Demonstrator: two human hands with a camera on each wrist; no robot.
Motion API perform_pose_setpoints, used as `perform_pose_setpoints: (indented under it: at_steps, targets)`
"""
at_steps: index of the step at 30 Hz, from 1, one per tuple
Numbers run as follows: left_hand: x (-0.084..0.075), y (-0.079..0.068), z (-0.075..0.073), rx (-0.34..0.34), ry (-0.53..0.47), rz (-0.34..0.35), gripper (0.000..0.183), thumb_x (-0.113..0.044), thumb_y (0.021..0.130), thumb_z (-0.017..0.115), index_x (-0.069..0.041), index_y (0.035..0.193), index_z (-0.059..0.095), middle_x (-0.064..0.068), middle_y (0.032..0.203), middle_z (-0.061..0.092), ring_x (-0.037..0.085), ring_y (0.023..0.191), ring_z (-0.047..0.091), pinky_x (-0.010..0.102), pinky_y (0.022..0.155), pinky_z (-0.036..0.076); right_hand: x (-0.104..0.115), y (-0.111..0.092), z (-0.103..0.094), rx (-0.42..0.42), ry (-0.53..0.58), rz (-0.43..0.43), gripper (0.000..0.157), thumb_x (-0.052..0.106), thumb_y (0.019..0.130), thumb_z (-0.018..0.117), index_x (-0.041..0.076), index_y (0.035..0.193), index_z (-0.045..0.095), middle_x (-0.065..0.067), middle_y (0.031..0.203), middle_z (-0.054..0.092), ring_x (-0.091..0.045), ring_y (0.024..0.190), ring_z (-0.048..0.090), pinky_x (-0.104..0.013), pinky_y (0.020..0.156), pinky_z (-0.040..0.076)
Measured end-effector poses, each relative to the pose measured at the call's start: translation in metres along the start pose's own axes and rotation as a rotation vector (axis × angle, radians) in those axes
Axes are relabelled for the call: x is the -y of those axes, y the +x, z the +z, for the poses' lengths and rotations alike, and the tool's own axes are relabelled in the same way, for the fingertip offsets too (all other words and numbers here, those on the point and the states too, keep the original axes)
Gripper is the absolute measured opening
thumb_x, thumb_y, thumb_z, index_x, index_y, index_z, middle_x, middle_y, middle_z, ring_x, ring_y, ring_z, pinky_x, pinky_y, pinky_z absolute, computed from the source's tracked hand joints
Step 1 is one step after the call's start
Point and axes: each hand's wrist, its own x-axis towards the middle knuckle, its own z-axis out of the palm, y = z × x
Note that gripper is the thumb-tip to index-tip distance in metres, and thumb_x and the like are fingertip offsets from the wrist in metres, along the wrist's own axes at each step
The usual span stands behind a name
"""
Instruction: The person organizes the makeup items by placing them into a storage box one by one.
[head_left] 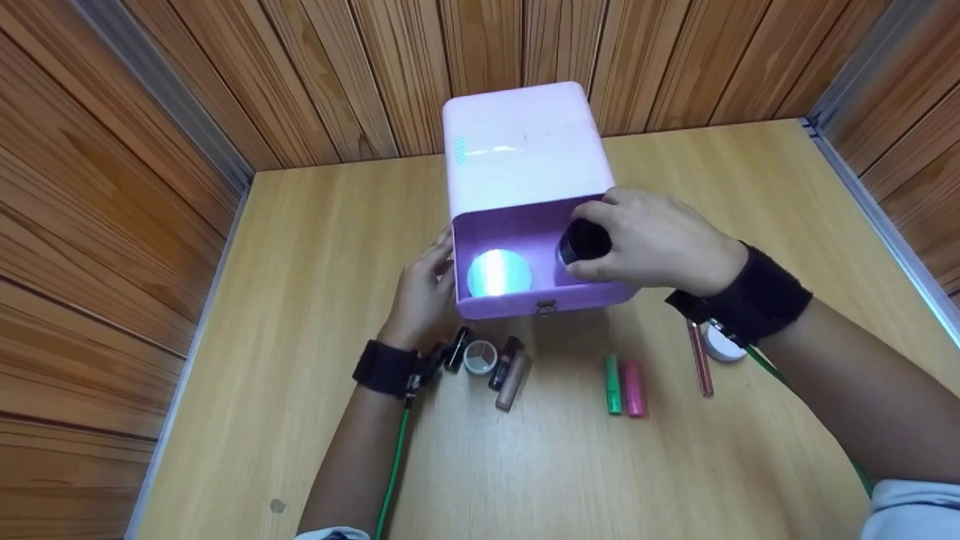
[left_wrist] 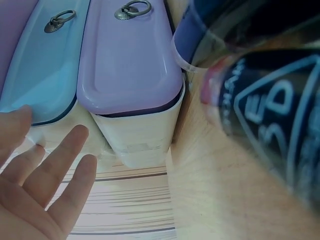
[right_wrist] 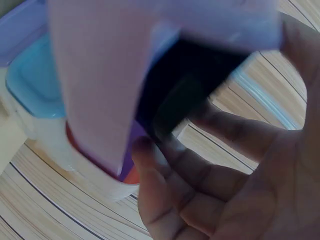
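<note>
A pink drawer cabinet (head_left: 529, 165) stands near the back wall, its purple top drawer (head_left: 504, 306) pulled out. In that drawer, on the left, lies a pale round disc (head_left: 499, 274) with a bright glare. My right hand (head_left: 664, 241) grips a black round-topped jar (head_left: 589, 238) at the drawer's right side, thumb and fingers around it. In the right wrist view the dark jar (right_wrist: 195, 80) is partly hidden by the drawer. My left hand (head_left: 421, 296) rests along the drawer's left side; the left wrist view shows its fingers (left_wrist: 75, 185) spread beside the light blue drawer (left_wrist: 47, 65).
Before the cabinet lie a black tube (head_left: 456, 349), a small divided pot (head_left: 480, 358), another black tube (head_left: 505, 363) and a brown tube (head_left: 514, 384). Green (head_left: 613, 386) and pink (head_left: 634, 388) tubes lie further right. Red pencils (head_left: 701, 360) and a white round container (head_left: 724, 345) lie near my right wrist.
</note>
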Motion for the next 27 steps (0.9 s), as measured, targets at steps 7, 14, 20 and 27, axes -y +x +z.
perform_pose_setpoints:
  at_steps: [7, 14, 20, 27]
  targets:
    - [-0.007, 0.001, -0.001, 0.013, 0.007, -0.006, 0.047, -0.002, 0.095, 0.06, -0.01, 0.14, 0.048, 0.005, 0.15, 0.037, 0.013, 0.135, 0.039, 0.02, 0.098, 0.043, 0.001, 0.003, -0.001, 0.055, -0.058, 0.013, 0.075, 0.067, 0.077, 0.068, 0.01, 0.125, 0.063, -0.008, 0.1, 0.062, -0.025, 0.088, 0.054, -0.04, 0.065, 0.047]
    - [-0.005, 0.002, -0.004, 0.013, -0.012, 0.04, 0.045, -0.002, 0.095, 0.06, -0.006, 0.139, 0.049, 0.009, 0.15, 0.038, 0.016, 0.134, 0.042, 0.021, 0.097, 0.044, 0.008, 0.009, -0.004, 0.119, -0.121, 0.041, 0.071, 0.071, 0.075, 0.065, 0.008, 0.106, 0.062, -0.008, 0.088, 0.061, -0.025, 0.081, 0.057, -0.04, 0.062, 0.047]
    - [-0.001, -0.004, -0.016, -0.023, 0.003, 0.021, 0.046, 0.0, 0.094, 0.061, -0.007, 0.138, 0.049, 0.004, 0.149, 0.038, 0.016, 0.133, 0.043, 0.021, 0.096, 0.045, 0.02, 0.02, -0.002, 0.155, -0.169, 0.016, 0.075, 0.075, 0.074, 0.062, 0.007, 0.105, 0.063, -0.01, 0.092, 0.064, -0.029, 0.089, 0.061, -0.046, 0.071, 0.05]
    - [-0.003, -0.007, -0.013, -0.016, 0.006, 0.018, 0.047, -0.005, 0.095, 0.061, -0.013, 0.14, 0.05, -0.002, 0.15, 0.037, 0.009, 0.133, 0.04, 0.02, 0.097, 0.044, 0.021, 0.019, -0.001, 0.164, -0.184, 0.017, 0.084, 0.081, 0.071, 0.06, 0.004, 0.105, 0.062, -0.011, 0.091, 0.063, -0.029, 0.085, 0.061, -0.045, 0.069, 0.051]
